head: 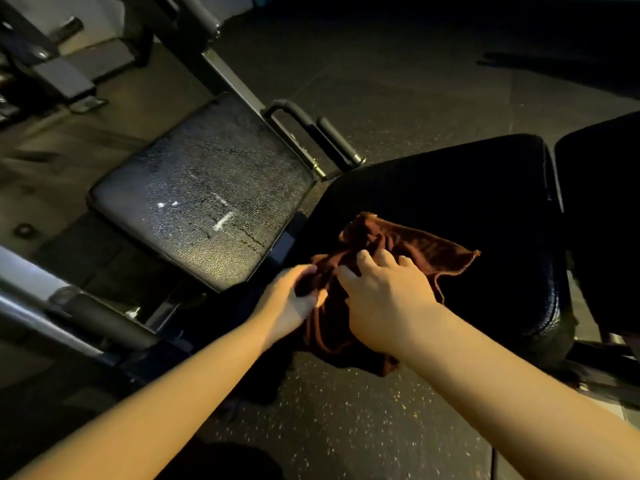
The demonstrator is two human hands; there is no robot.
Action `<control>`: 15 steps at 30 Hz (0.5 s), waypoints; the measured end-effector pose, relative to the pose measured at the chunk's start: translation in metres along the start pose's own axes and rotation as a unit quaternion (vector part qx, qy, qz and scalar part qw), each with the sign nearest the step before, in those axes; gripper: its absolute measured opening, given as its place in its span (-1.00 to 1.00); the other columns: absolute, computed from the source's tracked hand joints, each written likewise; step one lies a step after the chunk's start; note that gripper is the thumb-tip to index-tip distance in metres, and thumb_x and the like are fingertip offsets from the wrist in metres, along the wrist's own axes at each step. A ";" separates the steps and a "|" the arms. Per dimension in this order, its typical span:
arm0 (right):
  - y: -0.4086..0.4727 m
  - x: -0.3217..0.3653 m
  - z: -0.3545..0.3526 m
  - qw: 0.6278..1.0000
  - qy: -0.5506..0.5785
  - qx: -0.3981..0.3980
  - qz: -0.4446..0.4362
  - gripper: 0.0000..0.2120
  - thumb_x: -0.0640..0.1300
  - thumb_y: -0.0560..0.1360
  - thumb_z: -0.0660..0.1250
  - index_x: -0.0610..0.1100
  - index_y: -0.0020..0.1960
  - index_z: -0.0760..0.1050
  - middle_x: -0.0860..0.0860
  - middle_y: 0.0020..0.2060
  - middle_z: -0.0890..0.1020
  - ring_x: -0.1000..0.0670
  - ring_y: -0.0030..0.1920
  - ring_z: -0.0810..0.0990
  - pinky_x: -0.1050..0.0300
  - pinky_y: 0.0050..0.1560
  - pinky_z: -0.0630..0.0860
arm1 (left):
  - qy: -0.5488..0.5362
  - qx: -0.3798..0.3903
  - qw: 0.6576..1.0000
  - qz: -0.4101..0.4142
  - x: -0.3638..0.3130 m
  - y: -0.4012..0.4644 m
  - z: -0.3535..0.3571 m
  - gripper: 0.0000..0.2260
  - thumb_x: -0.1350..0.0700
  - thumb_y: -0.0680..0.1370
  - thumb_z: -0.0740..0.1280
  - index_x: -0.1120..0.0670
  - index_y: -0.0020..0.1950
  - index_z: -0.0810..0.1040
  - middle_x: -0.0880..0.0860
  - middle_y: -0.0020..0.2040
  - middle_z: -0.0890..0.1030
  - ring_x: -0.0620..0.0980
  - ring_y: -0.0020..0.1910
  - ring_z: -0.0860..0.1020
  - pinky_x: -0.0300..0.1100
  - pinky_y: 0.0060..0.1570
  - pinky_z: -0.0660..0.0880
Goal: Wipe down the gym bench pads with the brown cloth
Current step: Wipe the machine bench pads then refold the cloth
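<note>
The brown cloth [408, 244] lies bunched on the near left edge of a dark bench pad [467, 188], part of it hanging over the edge. My right hand [384, 296] rests on top of the cloth with fingers curled into its folds. My left hand [294, 299] grips the cloth's left side at the pad's edge. A second pad [204, 192], worn and cracked with white scuffs, sits to the left. A third dark pad [602, 209] lies at the far right.
Two black handle grips [311, 133] stand between the pads. Grey metal frame bars [45, 317] run along the left. Speckled rubber floor [346, 420] lies below. More gym equipment [52, 64] stands at the back left.
</note>
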State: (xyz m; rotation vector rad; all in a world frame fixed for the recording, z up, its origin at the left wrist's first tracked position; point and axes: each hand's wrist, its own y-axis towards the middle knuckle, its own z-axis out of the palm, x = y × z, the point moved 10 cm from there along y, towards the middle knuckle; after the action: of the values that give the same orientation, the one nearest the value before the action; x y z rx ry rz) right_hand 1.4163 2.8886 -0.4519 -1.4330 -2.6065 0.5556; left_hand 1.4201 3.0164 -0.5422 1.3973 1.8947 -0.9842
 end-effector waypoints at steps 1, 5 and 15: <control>0.015 -0.001 0.005 0.999 -0.009 0.040 0.008 -0.46 -0.02 0.66 0.10 0.00 0.60 0.04 -0.17 0.58 0.04 -0.27 0.53 0.08 -0.25 0.45 0.19 | 0.026 0.036 0.999 -0.003 0.003 -0.008 0.009 -0.58 0.15 0.62 0.34 0.08 0.48 0.41 0.05 0.47 0.38 0.01 0.46 0.36 -0.36 0.30 0.21; 0.062 -0.010 0.024 0.983 -0.053 0.169 0.045 -0.30 -0.08 0.62 0.23 0.10 0.62 -0.08 -0.14 0.60 -0.05 -0.34 0.55 -0.08 -0.52 0.40 0.02 | 0.074 0.009 0.997 0.018 0.002 -0.016 0.007 -0.57 0.18 0.63 0.30 0.02 0.50 0.39 -0.01 0.52 0.33 -0.05 0.49 0.31 -0.43 0.29 0.13; 0.077 0.020 0.002 0.993 0.087 -0.080 0.030 -0.69 -0.27 0.63 0.10 -0.17 0.36 0.34 -0.17 0.26 0.48 -0.24 0.26 0.47 -0.13 0.12 0.46 | 0.064 -0.191 0.977 0.071 -0.016 -0.031 -0.054 -0.80 0.27 0.48 0.45 0.05 0.06 0.68 -0.05 -0.02 0.64 -0.06 -0.07 0.59 -0.22 0.00 0.49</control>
State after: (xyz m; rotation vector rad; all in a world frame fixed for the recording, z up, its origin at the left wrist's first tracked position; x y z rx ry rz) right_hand 1.4653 2.9423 -0.4836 -1.5352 -2.5264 0.2196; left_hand 1.3930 3.0473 -0.4923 1.3631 1.9188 -0.4403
